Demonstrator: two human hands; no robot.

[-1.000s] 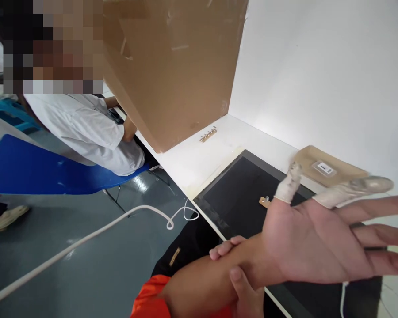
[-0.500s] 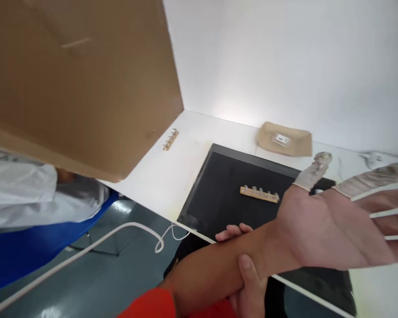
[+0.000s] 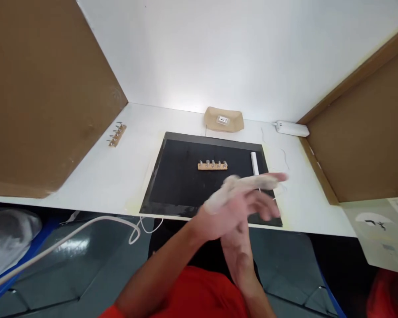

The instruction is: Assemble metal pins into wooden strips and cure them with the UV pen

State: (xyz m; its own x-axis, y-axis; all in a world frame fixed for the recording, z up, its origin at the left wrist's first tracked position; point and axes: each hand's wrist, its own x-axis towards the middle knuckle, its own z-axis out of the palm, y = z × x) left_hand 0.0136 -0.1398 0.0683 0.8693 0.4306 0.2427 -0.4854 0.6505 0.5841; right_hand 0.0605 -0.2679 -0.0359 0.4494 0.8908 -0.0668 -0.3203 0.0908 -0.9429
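Observation:
My left hand [image 3: 225,214] reaches in from the lower left, blurred, above the front of a black mat [image 3: 175,176]. Pale finger covers sit on its thumb and index finger. Its fingers look extended or loosely bent, with nothing visible in them. Below and partly behind it is my right hand [image 3: 238,254], palm showing. The two hands overlap and seem to touch; my right fingers are mostly hidden. Beyond them on the mat lies a small wooden strip [image 3: 212,166] with several upright metal pegs. A white stick-like object [image 3: 254,163] lies at the mat's right side.
Another wooden strip [image 3: 117,135] with metal prongs lies at the left. A cardboard tray [image 3: 234,126] holding a small clear box [image 3: 223,119] stands at the back. A white power strip [image 3: 292,128] is at the right. Brown panels [image 3: 46,97] flank the white table; a white cable [image 3: 96,219] hangs in front.
The view has swung right and levelled. My right hand has left the left forearm and moved to the left hand. My left hand has come back towards my body.

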